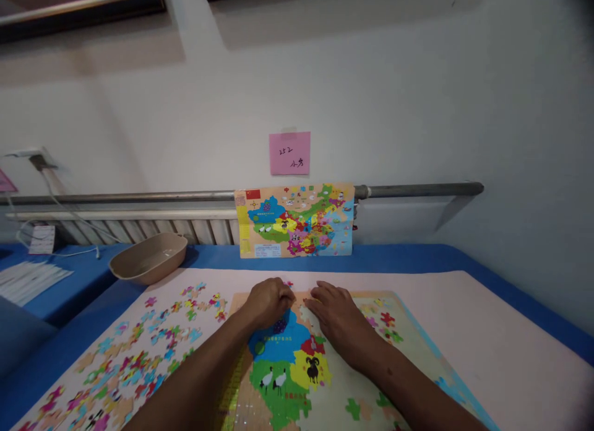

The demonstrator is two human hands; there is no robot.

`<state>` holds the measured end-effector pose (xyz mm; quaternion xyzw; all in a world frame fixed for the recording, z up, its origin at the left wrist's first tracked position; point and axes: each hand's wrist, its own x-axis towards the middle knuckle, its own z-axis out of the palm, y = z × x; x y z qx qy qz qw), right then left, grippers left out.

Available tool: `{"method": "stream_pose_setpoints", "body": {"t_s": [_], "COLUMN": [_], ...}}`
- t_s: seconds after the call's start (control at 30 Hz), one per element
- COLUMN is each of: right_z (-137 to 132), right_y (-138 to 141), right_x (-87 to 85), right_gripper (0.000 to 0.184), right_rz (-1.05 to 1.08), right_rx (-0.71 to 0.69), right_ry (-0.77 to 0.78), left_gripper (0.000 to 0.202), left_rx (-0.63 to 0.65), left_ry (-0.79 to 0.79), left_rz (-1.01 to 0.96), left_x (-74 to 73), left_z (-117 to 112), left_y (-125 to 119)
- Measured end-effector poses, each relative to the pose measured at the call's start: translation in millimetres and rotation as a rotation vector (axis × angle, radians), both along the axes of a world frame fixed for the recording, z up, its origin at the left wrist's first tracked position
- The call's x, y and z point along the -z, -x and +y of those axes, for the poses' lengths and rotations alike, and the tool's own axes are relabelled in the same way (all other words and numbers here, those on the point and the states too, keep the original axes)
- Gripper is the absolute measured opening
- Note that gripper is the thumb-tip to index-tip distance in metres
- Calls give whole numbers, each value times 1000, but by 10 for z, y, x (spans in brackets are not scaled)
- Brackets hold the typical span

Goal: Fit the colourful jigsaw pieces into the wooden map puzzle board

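A partly assembled map jigsaw puzzle lies in front of me, its left part joined, with a blue region, a green one with white cranes and a yellow one with a black ram. My left hand is at the top edge of the puzzle, above the blue region. Its fingers are curled and pressed together, and whatever they pinch is hidden. Just to the right, my right hand rests palm down with its fingers apart, the tips touching near the upper border. A small pink piece lies just beyond the left hand.
Many loose jigsaw pieces are spread on the pink sheet at left. Others lie on the board's right side, including a red piece. A printed reference map leans by the wall pipe. A beige basin stands at back left.
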<state>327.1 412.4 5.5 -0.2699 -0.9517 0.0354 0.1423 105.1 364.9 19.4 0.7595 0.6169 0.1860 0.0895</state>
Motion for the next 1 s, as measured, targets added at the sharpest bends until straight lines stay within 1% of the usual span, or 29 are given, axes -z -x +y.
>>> {"method": "stream_pose_setpoints", "body": {"t_s": [0.23,0.37,0.5,0.63,0.8,1.0], "right_z": [9,22,22,3,9,34], "right_y": [11,-1,-7,-2,-9,-8], "right_x": [39,74,69,17,5,11], "right_gripper": [41,40,41,41,35,40], "right_rz": [7,14,5,-3,-10,-39], "right_rx": [-3,-7,-17,-5,5,2], "right_ry": [-1,-42,-62,-30,-23,-25], "left_gripper": [24,23,24,29,28,29], "left_rx": [36,48,22,-17,-35,-45], "left_ry": [11,7,10,31,48,45], "left_rz": [41,55,47,37,39,51], "left_x": [-3,-17,-20,-24,-38,-22], "left_z": [27,25,31,40,35,49], "left_y": [-22,-21,10,42,39,43]}}
